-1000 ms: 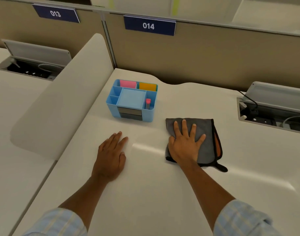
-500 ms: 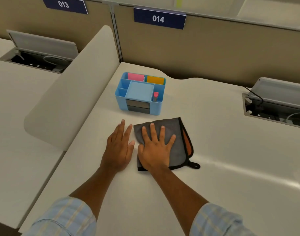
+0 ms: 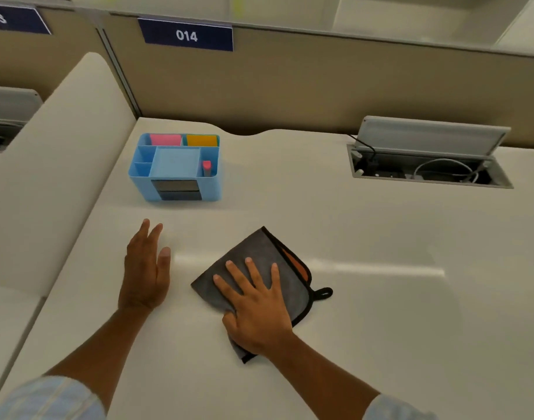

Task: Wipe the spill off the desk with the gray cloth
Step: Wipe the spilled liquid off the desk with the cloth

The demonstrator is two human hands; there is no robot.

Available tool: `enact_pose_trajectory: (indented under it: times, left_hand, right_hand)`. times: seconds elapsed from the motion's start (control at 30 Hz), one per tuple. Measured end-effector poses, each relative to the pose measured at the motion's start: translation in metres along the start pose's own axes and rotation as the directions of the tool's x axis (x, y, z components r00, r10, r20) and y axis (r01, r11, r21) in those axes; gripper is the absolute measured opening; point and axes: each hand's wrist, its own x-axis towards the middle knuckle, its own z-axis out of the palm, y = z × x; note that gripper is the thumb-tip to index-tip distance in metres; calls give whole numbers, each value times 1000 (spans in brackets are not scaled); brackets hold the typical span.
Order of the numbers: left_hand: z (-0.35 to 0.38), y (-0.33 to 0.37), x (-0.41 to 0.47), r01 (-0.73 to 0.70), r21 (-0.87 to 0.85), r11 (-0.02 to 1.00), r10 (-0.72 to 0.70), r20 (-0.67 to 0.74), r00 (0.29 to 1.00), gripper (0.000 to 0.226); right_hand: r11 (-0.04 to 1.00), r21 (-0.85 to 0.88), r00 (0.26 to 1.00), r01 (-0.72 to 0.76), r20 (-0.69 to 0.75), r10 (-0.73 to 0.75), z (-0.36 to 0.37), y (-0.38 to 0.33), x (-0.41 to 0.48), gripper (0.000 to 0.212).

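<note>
The gray cloth (image 3: 259,253), folded, with black trim and an orange inner side, lies flat on the white desk (image 3: 381,313) in the middle of the head view. My right hand (image 3: 256,304) presses down on it, palm flat, fingers spread. To the left of the cloth my left hand (image 3: 144,268) rests flat on the bare desk, holding nothing, fingers together. I see no spill on the desk surface; only light reflections show.
A blue desk organizer (image 3: 176,168) with pink and yellow notes stands behind my left hand. An open cable tray (image 3: 429,165) with wires is sunk into the desk at the back right. A white divider panel (image 3: 56,165) rises on the left; a beige partition runs along the back.
My right hand slid the cloth left towards my left hand, then back to the right and nearer to me, turning it. My left hand stayed flat in place.
</note>
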Motion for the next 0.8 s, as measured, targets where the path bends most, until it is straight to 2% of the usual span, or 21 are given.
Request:
enact_pose_trajectory:
  times: [0.2, 0.4, 0.57, 0.8]
  left_hand:
    - [-1, 4, -2, -30, 122, 992, 24, 50, 998, 65]
    - [2, 7, -1, -79, 200, 977, 65, 76, 995, 60]
    - [2, 3, -1, -96, 256, 962, 73, 100, 992, 54]
    - [0, 5, -1, -67, 256, 964, 42, 101, 994, 50]
  right_hand:
    - [970, -43, 971, -238, -24, 237, -28, 86, -32, 69]
    - [854, -49, 854, -518, -68, 515, -43, 160, -73, 69]
    - [769, -19, 765, -639, -119, 633, -35, 156, -108, 70]
    - [703, 24, 697, -711, -109, 709, -17, 104, -123, 71]
